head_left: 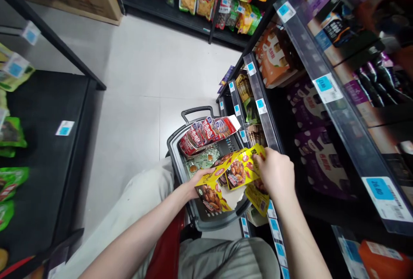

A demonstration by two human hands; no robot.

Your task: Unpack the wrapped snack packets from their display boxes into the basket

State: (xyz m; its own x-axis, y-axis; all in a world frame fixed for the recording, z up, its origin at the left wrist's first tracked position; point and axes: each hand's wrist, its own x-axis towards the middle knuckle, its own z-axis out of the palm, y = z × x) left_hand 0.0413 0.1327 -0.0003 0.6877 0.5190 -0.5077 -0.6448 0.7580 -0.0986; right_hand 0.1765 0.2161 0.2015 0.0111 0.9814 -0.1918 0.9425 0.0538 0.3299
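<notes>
In the head view, our left hand [194,183] grips a yellow display carton [211,195] over the grey shopping basket [219,224]; our right hand [278,170] pinches a yellow snack packet [240,169]. Tipping the carton could spill packets through its open side. One shelf price label [382,193] reads 26.80; we can't read the packet's lettering.

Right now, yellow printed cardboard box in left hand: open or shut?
Open. The yellow printed cardboard box in the left hand shows its pale inside.
</notes>
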